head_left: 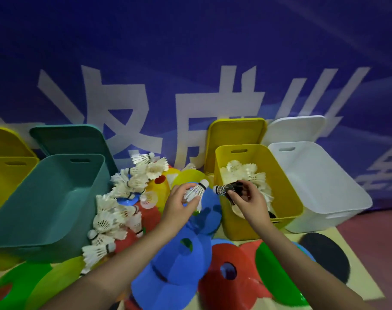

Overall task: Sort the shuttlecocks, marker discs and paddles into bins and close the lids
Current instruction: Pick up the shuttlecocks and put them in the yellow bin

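Note:
My left hand (179, 203) grips a white shuttlecock (196, 190) above the pile of marker discs (181, 260). My right hand (246, 198) pinches a black-feathered shuttlecock (227, 188) over the near-left rim of the open yellow bin (289, 198), which holds several white shuttlecocks (244, 172). More white shuttlecocks (123, 198) lie heaped on the discs beside the green bin (45, 198). A black paddle (327, 258) lies at the right, partly under a green disc (277, 271).
An open white bin (324, 186) stands right of the yellow one, with lids leaning on the blue banner behind. Another yellow bin (5, 173) sits at far left. Blue, red, green and yellow discs cover the mat in front.

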A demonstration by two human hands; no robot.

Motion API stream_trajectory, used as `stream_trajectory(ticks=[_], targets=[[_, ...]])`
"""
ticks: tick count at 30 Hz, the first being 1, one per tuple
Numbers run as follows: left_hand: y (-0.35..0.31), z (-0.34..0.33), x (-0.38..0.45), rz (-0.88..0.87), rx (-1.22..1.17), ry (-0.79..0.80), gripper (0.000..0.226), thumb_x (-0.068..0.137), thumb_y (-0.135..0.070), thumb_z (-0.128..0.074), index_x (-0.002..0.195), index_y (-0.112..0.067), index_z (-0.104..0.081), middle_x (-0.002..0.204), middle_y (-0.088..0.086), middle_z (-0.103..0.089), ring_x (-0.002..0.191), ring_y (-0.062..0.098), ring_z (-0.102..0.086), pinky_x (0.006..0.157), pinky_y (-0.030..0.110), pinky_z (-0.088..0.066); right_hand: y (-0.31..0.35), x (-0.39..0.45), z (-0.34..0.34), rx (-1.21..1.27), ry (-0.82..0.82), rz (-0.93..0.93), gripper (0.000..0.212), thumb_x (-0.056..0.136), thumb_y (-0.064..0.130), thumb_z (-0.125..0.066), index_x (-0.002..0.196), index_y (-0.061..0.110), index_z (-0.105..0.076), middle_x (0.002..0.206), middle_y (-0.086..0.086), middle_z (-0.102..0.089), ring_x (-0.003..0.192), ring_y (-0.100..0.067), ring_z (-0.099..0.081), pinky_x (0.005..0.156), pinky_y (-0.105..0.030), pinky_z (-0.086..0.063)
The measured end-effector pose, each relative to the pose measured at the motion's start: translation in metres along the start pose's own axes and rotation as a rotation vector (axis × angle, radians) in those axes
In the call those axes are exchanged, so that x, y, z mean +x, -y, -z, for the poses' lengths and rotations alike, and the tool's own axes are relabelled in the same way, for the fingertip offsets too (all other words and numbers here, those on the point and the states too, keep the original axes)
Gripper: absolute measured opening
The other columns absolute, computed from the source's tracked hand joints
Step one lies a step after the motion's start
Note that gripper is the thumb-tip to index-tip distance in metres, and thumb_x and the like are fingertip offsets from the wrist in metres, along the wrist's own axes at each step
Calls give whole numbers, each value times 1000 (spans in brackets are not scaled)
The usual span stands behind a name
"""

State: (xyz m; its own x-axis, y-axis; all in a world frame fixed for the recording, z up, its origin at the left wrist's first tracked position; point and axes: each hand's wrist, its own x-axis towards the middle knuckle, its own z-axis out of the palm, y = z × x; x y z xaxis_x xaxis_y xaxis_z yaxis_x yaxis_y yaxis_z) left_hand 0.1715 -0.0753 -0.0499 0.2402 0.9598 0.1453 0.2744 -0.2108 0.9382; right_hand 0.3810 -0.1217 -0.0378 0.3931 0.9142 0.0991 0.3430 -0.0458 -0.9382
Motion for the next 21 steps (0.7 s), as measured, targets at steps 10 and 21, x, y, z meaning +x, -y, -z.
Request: stream_trajectory(ticks=[10, 21], targets=[[-31, -91, 22, 7, -63, -50, 28, 90, -15, -62, 113, -30, -57, 113, -8, -55, 97, -10, -53, 74, 6, -44, -67, 42, 113, -409, -26, -115, 43, 81, 37, -73, 115, 14, -59, 94, 5, -62, 88, -15, -60, 73, -28, -44], [-35, -135, 35, 66, 2, -102, 28, 91, -17, -62, 116, -28, -58, 113, -10, -52, 94, -20, -48, 72, 3, -42, -87, 82, 94, -801, 494, 245, 66, 86, 35, -66, 143, 18, -36, 144, -3, -43, 130, -22, -41, 103, -34, -39]])
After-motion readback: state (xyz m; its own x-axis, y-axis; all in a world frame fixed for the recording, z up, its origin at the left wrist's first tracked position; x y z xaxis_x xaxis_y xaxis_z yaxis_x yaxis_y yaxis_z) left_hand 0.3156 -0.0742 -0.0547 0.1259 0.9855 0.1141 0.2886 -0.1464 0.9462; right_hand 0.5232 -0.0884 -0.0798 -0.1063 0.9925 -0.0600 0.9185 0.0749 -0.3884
